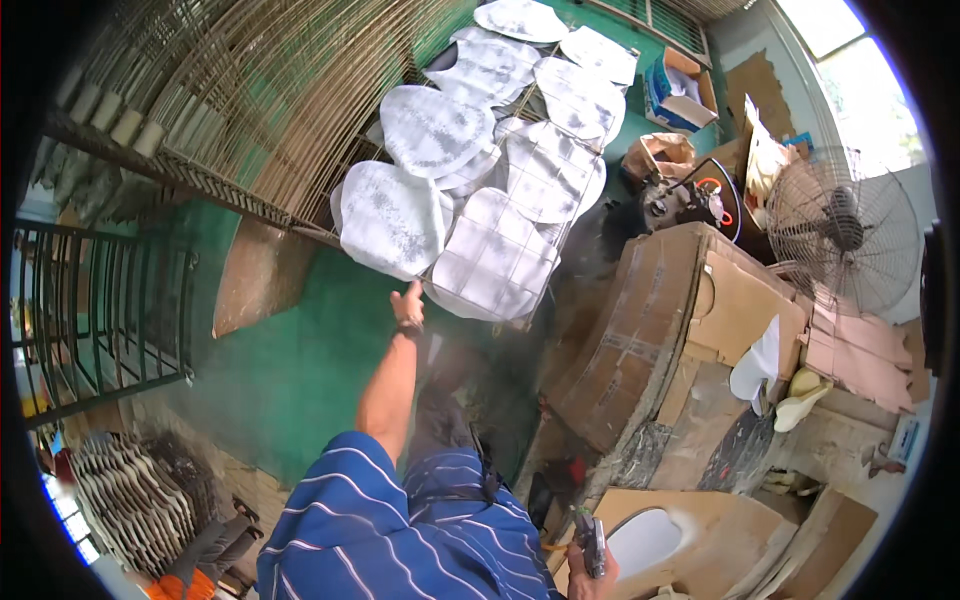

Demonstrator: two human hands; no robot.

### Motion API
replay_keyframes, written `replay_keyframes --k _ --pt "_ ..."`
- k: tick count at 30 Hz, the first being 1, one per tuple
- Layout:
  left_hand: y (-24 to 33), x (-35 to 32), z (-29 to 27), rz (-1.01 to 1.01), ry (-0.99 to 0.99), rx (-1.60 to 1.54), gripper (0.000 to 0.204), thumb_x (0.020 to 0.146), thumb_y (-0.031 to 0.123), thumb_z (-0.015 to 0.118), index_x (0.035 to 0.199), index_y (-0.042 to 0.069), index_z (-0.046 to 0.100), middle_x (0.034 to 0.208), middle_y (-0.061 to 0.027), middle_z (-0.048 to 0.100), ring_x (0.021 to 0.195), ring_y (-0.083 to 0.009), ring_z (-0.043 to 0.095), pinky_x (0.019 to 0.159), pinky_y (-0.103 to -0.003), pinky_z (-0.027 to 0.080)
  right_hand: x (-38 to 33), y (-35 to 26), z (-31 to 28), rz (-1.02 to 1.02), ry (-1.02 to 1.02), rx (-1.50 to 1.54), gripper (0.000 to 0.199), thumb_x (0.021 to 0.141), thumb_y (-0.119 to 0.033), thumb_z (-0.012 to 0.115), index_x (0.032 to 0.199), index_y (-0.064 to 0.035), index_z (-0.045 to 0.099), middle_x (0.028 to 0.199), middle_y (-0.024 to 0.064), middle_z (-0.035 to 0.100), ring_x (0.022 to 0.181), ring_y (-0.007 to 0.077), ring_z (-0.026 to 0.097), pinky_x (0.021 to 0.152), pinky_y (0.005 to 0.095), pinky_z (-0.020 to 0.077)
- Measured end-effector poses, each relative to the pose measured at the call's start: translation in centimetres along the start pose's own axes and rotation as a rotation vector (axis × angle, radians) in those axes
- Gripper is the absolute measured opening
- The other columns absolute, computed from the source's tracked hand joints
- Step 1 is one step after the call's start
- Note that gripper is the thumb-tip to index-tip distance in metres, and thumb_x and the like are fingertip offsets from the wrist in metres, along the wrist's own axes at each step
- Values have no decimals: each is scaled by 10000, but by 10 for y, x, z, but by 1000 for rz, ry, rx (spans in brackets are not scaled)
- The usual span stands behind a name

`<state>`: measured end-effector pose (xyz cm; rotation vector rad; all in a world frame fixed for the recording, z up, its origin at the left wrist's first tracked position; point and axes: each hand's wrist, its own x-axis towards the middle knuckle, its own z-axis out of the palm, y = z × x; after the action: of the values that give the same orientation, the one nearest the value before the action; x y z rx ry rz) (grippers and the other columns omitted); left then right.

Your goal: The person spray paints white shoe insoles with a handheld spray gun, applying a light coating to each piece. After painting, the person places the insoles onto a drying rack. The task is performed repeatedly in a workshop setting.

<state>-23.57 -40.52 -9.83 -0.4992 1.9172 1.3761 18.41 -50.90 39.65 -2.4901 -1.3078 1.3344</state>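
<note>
Green wall behind: left hand (pixel 408 303) touches white panels (pixel 470 190), grip unclear; right hand (pixel 590 572), half cut off, grips spray gun (pixel 592 540).

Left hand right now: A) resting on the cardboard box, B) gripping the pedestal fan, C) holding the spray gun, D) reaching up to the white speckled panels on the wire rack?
D: the left hand is stretched out to the lower edge of the white speckled panels on the wire rack, while the right hand holds the spray gun low near the body.
</note>
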Motion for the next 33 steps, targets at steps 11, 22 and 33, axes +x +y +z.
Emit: replay_keyframes --k 11,22,33 --pt "-134 -139 -17 533 -1065 1701 448 729 389 658 1103 146 693 1145 -83 669 1086 -287 616 952 -395 482 -86 63 -22 -6 296 281 326 851 -189 672 1101 17 636 774 61 598 684 168 495 631 350 441" --pt "-182 -184 -4 -734 -1095 1104 308 930 150 486 628 131 430 564 2 429 471 -165 440 381 -276 342 -200 251 -16 119 860 565 423 810 -44 667 1207 74 582 771 40 628 701 61 538 647 210 451" --pt "-188 -290 -23 174 -1112 1785 413 889 200 606 1277 90 520 940 -92 668 838 -249 667 733 -462 525 -267 361 -12 257 1113 685 491 771 46 685 1248 31 570 899 149 660 732 208 630 679 281 492"
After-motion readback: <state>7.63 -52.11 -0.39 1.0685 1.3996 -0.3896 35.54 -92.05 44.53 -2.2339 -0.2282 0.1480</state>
